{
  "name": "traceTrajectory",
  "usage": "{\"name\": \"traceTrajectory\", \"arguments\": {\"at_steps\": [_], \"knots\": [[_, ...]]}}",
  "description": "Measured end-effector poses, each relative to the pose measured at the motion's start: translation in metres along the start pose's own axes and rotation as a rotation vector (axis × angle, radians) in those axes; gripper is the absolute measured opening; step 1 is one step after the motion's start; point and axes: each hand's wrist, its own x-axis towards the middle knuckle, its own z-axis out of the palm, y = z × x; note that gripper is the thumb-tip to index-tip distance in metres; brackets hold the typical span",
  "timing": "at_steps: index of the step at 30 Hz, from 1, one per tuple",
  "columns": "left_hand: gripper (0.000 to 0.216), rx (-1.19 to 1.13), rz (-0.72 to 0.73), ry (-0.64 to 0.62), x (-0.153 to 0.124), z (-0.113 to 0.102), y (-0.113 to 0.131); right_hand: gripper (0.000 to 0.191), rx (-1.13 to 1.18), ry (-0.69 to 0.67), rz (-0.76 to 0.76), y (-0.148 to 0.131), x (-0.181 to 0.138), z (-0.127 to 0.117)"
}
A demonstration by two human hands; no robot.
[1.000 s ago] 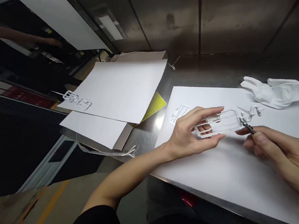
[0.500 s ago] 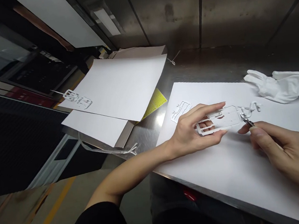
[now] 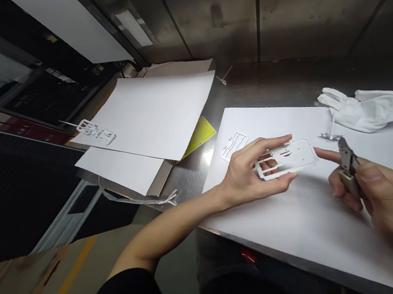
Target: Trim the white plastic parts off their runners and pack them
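Observation:
My left hand point(image 3: 252, 174) pinches a flat white plastic frame point(image 3: 289, 158) between thumb and fingers, just above a white paper sheet point(image 3: 295, 216). My right hand point(image 3: 380, 193) is closed round small cutting pliers point(image 3: 346, 159), jaws pointing up, a short way right of the frame; its forefinger points toward the frame's right edge. A small white cut-off sprue piece point(image 3: 328, 135) lies on the sheet beyond the pliers. Another small white plastic part point(image 3: 234, 144) lies on the sheet behind my left hand.
A crumpled white glove point(image 3: 368, 108) lies at the right back. Two overlapping paper sheets point(image 3: 151, 114) lie at the left over a yellow pad point(image 3: 200, 137), with another white frame part point(image 3: 94, 129) at their edge. A metal wall rises behind the steel table point(image 3: 274, 87).
The sprue piece has come off the frame's right end and now lies on the sheet. My right hand drew back from the frame and tipped the pliers upright.

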Motion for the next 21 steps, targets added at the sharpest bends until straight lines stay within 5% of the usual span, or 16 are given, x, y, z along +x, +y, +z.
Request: {"name": "traceTrajectory", "arguments": {"at_steps": [6,9,13,15,18,21], "knots": [[0.053,0.08,0.024,-0.031,0.001,0.001,0.001,0.054,-0.048,-0.019,-0.036,-0.008,0.004,0.005],[0.05,0.194,-0.066,0.003,0.002,-0.001,-0.003,0.042,-0.187,-0.058,-0.109,0.0,0.004,0.003],[0.041,0.395,-0.178,0.114,0.005,-0.011,-0.016,0.051,-0.362,-0.295,-0.182,0.012,0.011,-0.003],[0.041,0.473,-0.252,0.133,0.009,-0.018,-0.019,0.05,-0.367,-0.266,-0.185,0.013,0.021,0.0],[0.047,0.643,-0.366,0.07,0.018,-0.023,-0.017,0.041,-0.544,-0.1,-0.093,0.016,0.044,0.007],[0.063,0.819,-0.453,-0.138,0.023,-0.025,-0.016,0.029,-0.728,-0.117,-0.051,0.019,0.063,0.001]]}}
